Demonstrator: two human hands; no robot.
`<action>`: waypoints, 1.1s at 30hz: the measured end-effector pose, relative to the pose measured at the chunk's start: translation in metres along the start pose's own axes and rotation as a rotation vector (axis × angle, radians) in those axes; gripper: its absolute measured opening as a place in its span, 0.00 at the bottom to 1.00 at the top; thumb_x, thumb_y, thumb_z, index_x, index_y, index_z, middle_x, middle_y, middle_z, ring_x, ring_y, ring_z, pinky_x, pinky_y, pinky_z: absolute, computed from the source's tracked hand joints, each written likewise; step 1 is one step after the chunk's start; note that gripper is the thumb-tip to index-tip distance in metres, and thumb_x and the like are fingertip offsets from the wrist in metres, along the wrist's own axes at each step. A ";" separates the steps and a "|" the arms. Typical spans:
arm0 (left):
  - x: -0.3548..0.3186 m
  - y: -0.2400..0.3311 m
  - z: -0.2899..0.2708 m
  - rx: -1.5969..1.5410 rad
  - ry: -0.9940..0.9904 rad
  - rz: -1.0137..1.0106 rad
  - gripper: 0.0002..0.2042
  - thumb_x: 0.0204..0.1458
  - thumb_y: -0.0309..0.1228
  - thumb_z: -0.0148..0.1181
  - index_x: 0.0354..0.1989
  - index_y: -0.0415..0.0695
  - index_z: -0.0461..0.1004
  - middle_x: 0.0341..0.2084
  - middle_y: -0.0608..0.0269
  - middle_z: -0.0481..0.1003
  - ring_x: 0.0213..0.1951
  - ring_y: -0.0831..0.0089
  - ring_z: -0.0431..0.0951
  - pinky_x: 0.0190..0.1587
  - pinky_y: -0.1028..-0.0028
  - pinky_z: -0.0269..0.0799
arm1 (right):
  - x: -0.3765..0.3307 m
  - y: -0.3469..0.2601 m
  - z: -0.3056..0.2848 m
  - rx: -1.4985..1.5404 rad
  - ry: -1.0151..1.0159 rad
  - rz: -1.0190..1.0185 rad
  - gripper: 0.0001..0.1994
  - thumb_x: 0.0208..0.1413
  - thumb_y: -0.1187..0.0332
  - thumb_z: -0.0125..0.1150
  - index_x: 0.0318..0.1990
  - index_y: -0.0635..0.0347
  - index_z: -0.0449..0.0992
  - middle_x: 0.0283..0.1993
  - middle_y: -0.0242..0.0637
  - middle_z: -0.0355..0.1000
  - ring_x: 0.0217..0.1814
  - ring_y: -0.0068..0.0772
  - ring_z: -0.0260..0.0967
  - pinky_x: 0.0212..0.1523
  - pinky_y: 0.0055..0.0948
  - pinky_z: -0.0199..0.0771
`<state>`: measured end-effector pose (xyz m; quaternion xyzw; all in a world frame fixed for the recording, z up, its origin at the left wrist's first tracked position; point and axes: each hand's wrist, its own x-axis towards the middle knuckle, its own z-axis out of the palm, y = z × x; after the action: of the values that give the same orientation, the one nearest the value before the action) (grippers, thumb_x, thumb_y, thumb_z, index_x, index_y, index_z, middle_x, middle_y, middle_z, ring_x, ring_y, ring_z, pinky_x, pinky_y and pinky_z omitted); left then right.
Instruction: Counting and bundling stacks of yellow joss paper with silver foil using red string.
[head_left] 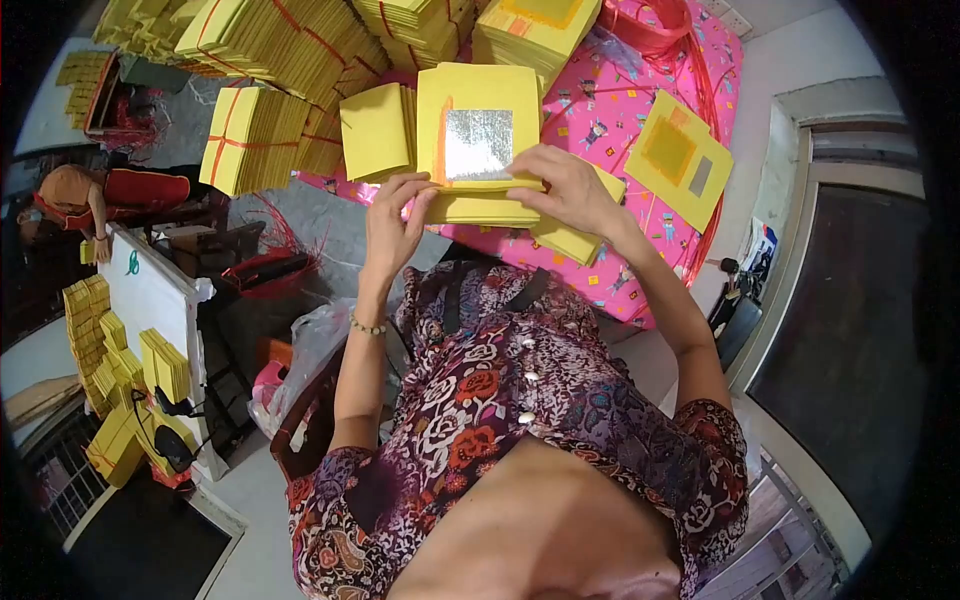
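A yellow joss paper sheet (475, 88) with a silver foil square (478, 142) and an orange streak lies before me on other yellow papers. My left hand (398, 215) is closed on its near left corner, thumb and fingers pinched together. At the near right edge, my right hand (572, 190) grips the paper, its fingertips reaching over the foil's corner. Below the near edge shows a folded yellow paper stack (480, 209). Another yellow stack (570, 238) lies partly under my right hand. To the left, close by, a smaller folded yellow stack (376, 130) stands.
Tied yellow paper bundles (255, 135) crowd the far left of the pink patterned tablecloth (590, 105). Red plastic string (655, 25) lies at the far right, near a loose yellow sheet (690, 150). A person (75, 195) bends at a white table (150, 290) on the left.
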<state>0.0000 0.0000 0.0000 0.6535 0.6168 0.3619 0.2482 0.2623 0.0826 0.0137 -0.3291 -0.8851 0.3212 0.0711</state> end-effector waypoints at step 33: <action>0.027 -0.021 0.001 -0.223 -0.157 -0.097 0.08 0.57 0.30 0.49 0.33 0.37 0.68 0.20 0.63 0.68 0.24 0.78 0.66 0.29 0.76 0.63 | -0.020 0.016 0.000 -0.153 0.272 -0.101 0.31 0.30 0.56 0.74 0.47 0.53 0.73 0.52 0.41 0.62 0.55 0.46 0.61 0.53 0.41 0.65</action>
<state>-0.0134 0.0293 -0.0124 0.6177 0.5823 0.3633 0.3839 0.2867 0.0792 0.0052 -0.3293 -0.9045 0.2014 0.1813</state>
